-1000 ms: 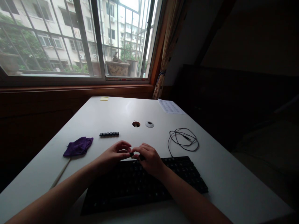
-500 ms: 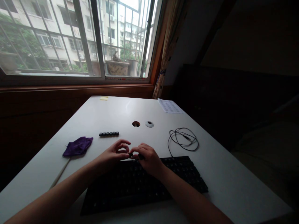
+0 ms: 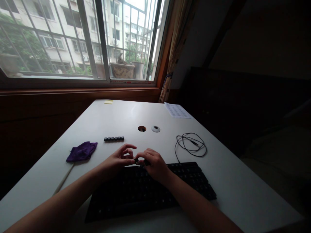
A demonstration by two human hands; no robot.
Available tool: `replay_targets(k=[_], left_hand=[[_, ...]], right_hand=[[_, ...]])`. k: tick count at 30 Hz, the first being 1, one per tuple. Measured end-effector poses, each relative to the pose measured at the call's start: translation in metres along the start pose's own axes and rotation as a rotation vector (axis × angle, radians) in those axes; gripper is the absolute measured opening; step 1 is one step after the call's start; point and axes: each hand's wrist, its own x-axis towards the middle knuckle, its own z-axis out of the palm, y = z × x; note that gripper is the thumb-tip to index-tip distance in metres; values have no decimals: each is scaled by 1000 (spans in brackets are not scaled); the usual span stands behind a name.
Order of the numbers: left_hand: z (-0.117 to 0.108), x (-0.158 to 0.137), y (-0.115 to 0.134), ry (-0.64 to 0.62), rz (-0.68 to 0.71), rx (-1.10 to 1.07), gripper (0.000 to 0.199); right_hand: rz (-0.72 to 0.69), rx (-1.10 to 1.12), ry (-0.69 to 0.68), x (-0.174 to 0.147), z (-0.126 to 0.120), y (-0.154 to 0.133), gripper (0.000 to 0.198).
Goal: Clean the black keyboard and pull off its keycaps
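A black keyboard [image 3: 136, 191] lies on the white table, with both forearms crossing over it. At its far edge my hands meet. My left hand [image 3: 121, 157] pinches a small black keycap [image 3: 136, 160] between thumb and fingers, its index finger arched above. My right hand [image 3: 154, 161] is closed around a small dark tool [image 3: 146, 162], whose tip is close to the keycap; most of it is hidden by the fingers. Several black keycaps [image 3: 114, 138] stand in a row beyond my left hand.
A purple cloth [image 3: 82, 151] on a pale stick [image 3: 63, 178] lies left. The keyboard's coiled cable [image 3: 190, 145] rests at the right. Farther back are a round table hole [image 3: 142, 128], its grey cover [image 3: 155, 129], a printed paper [image 3: 177, 110] and a yellow note [image 3: 108, 102].
The view has shifted very slightly. Both hands stay together over the keyboard's far edge, with only a slight motion of the left fingers.
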Motion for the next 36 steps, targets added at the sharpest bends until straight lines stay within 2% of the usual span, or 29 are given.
replay_targets(k=[19,27,32,36], left_hand=[[2,-1,3,2,11,-6,47],[5,-2,4,11,3,27,47],[6,-1,4,60,17,109,33],[11,-2,5,81,93,420,19]], right_hand=[[-4,-3,-1,0,0,-1,21],[-14,6,38,-2,-1,-2,19],[114,109,178,-3,-8,1,14],[287,130,281,-1,-19,3,14]])
